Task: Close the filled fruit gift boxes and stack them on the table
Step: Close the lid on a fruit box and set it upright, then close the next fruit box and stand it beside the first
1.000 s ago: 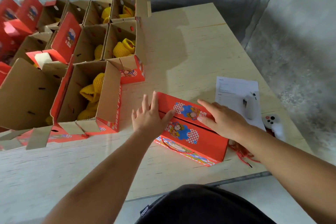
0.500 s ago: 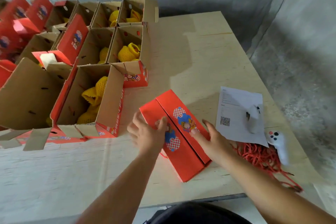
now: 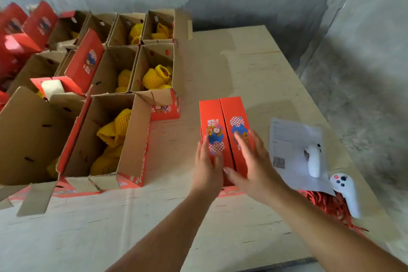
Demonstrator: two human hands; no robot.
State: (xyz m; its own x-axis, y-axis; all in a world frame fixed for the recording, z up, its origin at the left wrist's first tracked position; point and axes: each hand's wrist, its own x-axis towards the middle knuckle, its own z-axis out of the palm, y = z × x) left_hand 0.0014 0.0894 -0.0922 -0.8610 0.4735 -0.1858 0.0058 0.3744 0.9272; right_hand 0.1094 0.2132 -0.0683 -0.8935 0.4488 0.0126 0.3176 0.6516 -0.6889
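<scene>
A closed red gift box (image 3: 223,115) stands on the wooden table (image 3: 242,68), its two top flaps folded shut side by side. My left hand (image 3: 207,168) lies flat on the left flap with straight fingers. On the right flap my right hand (image 3: 254,161) rests with its fingers spread and straight. To the left stand several open red boxes (image 3: 123,139) holding fruit wrapped in yellow foam net (image 3: 114,130).
A white paper sheet (image 3: 291,139) lies right of the closed box with a white controller (image 3: 313,161) on it. A second white controller (image 3: 346,192) rests on a pile of red cord (image 3: 326,203) at the table's right edge. Grey concrete walls stand behind and to the right.
The closed box has been turned from slanted to nearly straight away from me. Both hands have gone from gripping its near end to lying flat on its top flaps.
</scene>
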